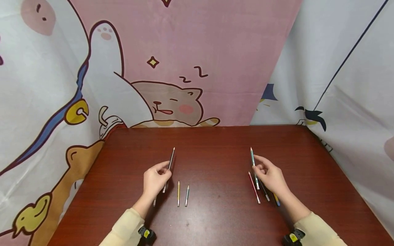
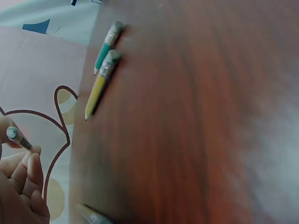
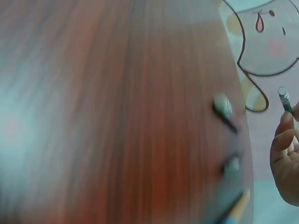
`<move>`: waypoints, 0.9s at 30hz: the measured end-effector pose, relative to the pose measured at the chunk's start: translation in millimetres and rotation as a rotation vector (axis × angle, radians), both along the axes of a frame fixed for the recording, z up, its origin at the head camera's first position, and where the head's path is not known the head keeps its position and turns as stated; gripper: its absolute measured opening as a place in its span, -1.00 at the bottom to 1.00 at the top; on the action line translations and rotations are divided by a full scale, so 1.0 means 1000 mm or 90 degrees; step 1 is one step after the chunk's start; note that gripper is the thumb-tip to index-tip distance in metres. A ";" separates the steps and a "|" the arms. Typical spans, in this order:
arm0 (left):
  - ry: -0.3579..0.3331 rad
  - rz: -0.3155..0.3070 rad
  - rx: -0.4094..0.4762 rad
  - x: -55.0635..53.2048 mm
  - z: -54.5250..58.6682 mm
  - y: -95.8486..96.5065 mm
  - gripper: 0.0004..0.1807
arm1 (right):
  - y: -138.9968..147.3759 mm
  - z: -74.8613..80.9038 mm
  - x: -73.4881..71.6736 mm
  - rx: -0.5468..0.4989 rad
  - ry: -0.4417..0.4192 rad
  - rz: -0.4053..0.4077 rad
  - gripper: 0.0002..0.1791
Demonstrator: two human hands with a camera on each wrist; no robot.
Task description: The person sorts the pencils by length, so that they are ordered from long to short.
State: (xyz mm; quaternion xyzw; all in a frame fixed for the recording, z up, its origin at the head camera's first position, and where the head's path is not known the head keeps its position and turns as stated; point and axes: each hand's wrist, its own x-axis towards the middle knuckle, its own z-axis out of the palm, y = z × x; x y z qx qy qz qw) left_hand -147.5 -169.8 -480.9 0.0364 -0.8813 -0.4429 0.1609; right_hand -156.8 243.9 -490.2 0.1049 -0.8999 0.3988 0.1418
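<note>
1. Head view: the left hand (image 1: 155,177) pinches a slim black pencil (image 1: 171,158) between thumb and forefinger; the right hand (image 1: 271,176) pinches a slender teal pencil (image 1: 252,157), thumb against fingers.
2. Each pinch is a small contact on a thin shaft, so a loosened hold could let either pencil swivel or drop onto the glossy reddish-brown wooden table (image 1: 215,153).
3. Just below and beside the right fingers lie a thin red pencil (image 1: 254,188), a second black pencil (image 1: 264,192) and a blue-and-yellow pencil (image 1: 277,200). Such crowding could cause a knock or a crossed pair if that hand dips.
4. To the right of the left fingers, a short yellow pencil (image 1: 178,193) and a short green pencil (image 1: 187,195) lie slightly apart; a sideways sweep could disturb them. Below those fingers pokes a mostly hidden pencil end (image 1: 155,201), easily brushed by the arm.
5. Sharpened tips look like pale bare wood; eraser ends have silvery bands. Streaky grain shows beneath the table's sheen, probably low-friction. Round or faceted shafts: I cannot tell.
</note>
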 end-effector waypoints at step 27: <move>-0.038 0.091 0.046 -0.052 -0.011 0.020 -0.65 | -0.111 -0.010 -0.038 -0.097 -0.042 0.086 -0.55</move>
